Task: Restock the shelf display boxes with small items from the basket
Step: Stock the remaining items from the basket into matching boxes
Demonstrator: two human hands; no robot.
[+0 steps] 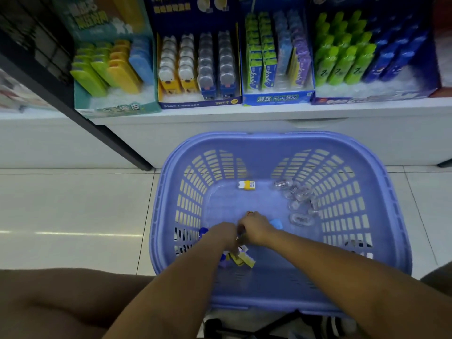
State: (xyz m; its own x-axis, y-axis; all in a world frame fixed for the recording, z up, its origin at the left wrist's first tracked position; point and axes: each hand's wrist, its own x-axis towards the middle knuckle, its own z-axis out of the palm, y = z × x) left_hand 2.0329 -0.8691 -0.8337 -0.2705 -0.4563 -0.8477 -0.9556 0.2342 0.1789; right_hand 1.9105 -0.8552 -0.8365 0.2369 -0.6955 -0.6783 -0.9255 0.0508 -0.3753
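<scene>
A heap of small items [239,259], yellow and pale purple, is lying on the near part of the basket floor, the pieces jumbled at mixed angles so that no common direction is showing. Both forearms are reaching forward and down into the basket [281,139] from the near edge and converging over that heap. The left hand [221,234] is hanging knuckles-up just above it with fingers curled downward. The right hand [254,228], wearing a ring [250,213], is pressing in beside it, fingers bent toward the left hand. Whether either grip is holding anything I cannot tell, since the fingertips are hidden.

A blue item [276,225] is peeking out just right of the right hand. Toward the far side a yellow-and-white item [246,185] is lying flat, its long axis running left to right, white end left. Clear plastic pieces [297,195] are scattering along the far right of the floor.

The basket, lilac with slotted walls, is sitting on the tiled floor [73,204] in front of a white shelf [220,115]. On the shelf, display boxes [199,104] are standing side by side, filled with upright rows of coloured packs.
</scene>
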